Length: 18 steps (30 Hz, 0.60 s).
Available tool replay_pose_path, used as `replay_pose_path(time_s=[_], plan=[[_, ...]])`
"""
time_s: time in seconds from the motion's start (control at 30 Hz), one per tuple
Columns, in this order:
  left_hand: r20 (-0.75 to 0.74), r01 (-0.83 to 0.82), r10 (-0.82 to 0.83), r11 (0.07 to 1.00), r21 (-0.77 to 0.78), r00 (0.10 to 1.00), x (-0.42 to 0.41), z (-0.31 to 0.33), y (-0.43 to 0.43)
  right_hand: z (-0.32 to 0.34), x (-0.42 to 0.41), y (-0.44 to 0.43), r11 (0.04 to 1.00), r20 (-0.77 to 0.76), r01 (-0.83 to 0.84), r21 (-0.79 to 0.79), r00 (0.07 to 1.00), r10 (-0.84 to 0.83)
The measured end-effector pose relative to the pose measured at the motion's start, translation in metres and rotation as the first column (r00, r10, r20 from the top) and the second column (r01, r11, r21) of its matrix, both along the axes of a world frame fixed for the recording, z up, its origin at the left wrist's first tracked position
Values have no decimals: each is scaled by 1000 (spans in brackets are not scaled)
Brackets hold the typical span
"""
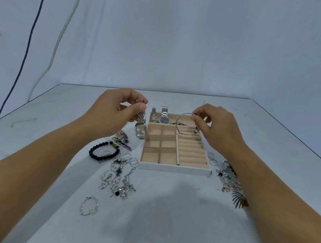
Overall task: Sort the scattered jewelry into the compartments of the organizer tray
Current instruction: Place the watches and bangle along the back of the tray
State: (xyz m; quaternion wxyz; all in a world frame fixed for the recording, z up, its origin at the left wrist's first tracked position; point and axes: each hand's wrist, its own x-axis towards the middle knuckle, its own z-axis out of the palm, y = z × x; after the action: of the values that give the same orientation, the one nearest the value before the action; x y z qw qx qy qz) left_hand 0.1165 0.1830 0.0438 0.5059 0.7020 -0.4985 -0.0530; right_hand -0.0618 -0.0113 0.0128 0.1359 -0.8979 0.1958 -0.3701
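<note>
Watch point(140, 127) hangs long-axis down from my left grip point(116, 110) (pinched at the band end), just left of tray point(173, 168); far compartment point(173, 116) lies rightward. Right grip point(216, 125) pinches bangle point(184, 124) above the tray

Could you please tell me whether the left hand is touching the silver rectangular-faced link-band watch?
Touching. In the head view the left hand pinches the silver rectangular-faced link-band watch by its band.

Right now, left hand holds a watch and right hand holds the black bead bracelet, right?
No. The head view shows the right hand pinching a silver bangle; the black bead bracelet lies on the table. The left hand does hold a rectangular watch.
</note>
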Motion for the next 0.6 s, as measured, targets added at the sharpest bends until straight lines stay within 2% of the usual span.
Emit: replay_pose_path(time_s=[0.17, 0.47, 0.6], plan=[[28, 23, -24, 1000, 21, 999, -10, 2, -52, -7, -6, -12, 995, 61, 48, 89, 997, -54], [-3, -8, 8, 999, 33, 1000, -1, -13, -130, -11, -17, -28, 985, 111, 131, 113, 983, -143], [36, -16, 14, 998, 65, 999, 7, -23, -149, -10, -20, -34, 978, 151, 154, 140, 973, -175]])
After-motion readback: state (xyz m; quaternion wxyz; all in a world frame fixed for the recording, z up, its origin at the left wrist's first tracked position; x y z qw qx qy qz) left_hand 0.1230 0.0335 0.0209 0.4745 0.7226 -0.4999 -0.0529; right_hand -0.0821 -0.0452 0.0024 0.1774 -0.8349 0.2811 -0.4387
